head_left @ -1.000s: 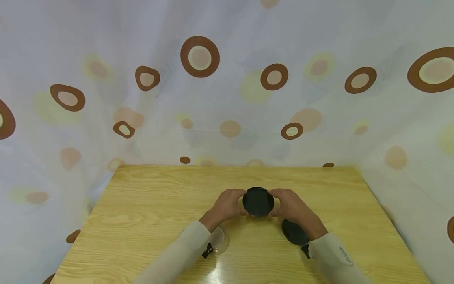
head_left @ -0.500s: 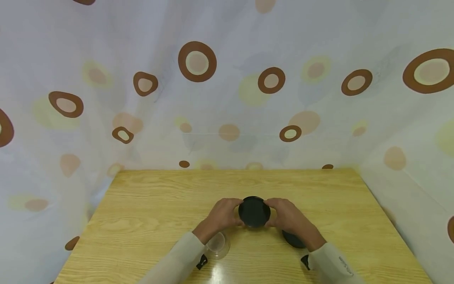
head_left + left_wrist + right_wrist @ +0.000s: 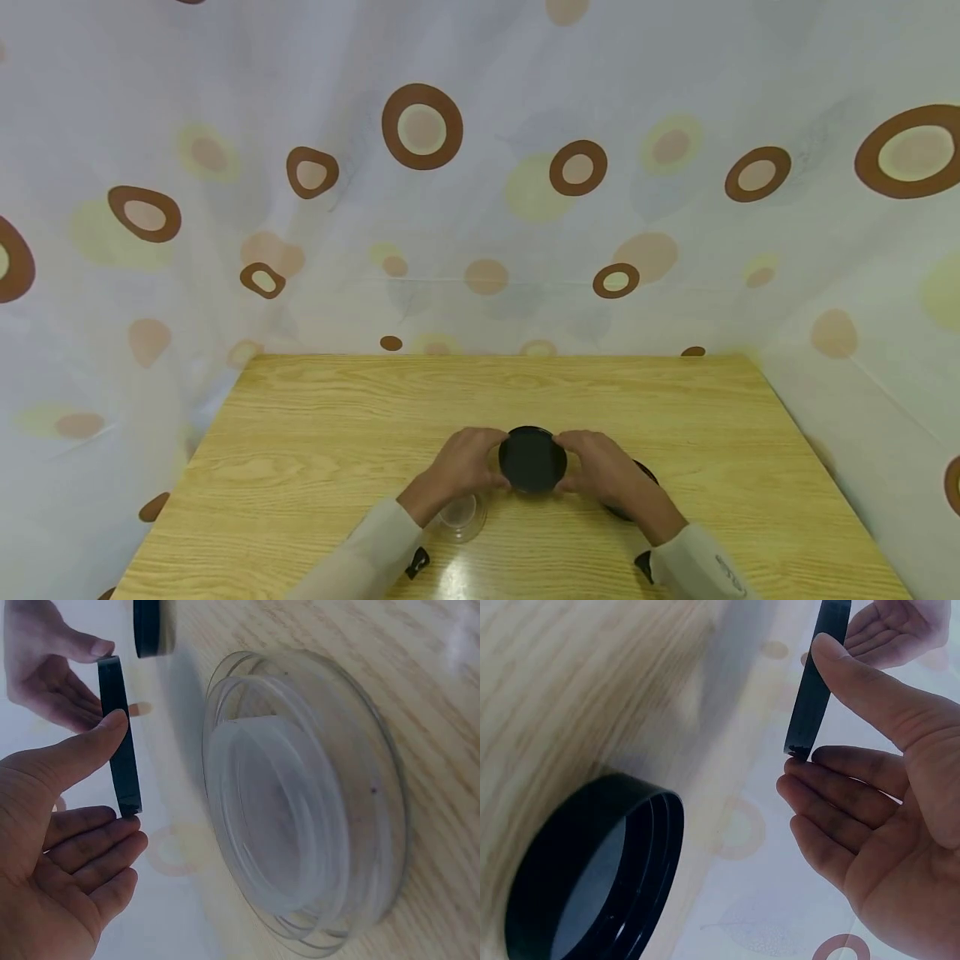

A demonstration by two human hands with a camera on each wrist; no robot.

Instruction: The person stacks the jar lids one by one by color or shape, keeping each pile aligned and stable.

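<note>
A thin black disc (image 3: 532,460) stands tilted between my two hands, its flat round face toward the head camera. My left hand (image 3: 463,463) pinches its left edge, thumb (image 3: 101,746) on one side and fingertips at the rim. My right hand (image 3: 603,471) pinches the opposite edge in the same way. Below my left hand, a clear round container (image 3: 375,817) rests on the table with a frosted round piece (image 3: 277,810) inside. Beside my right forearm lies a black ring-walled lid (image 3: 562,847), its ridged inside visible; the forearm partly hides it in the head view.
The light wooden table (image 3: 337,417) carries these things. Patterned white cloth (image 3: 480,208) hangs behind it and along both sides. Dark strap pieces (image 3: 417,562) show beside the sleeves.
Both hands have drawn the black disc nearer to me and slightly left, keeping their hold. More of the lid is now hidden by the right forearm. The clear container stays put.
</note>
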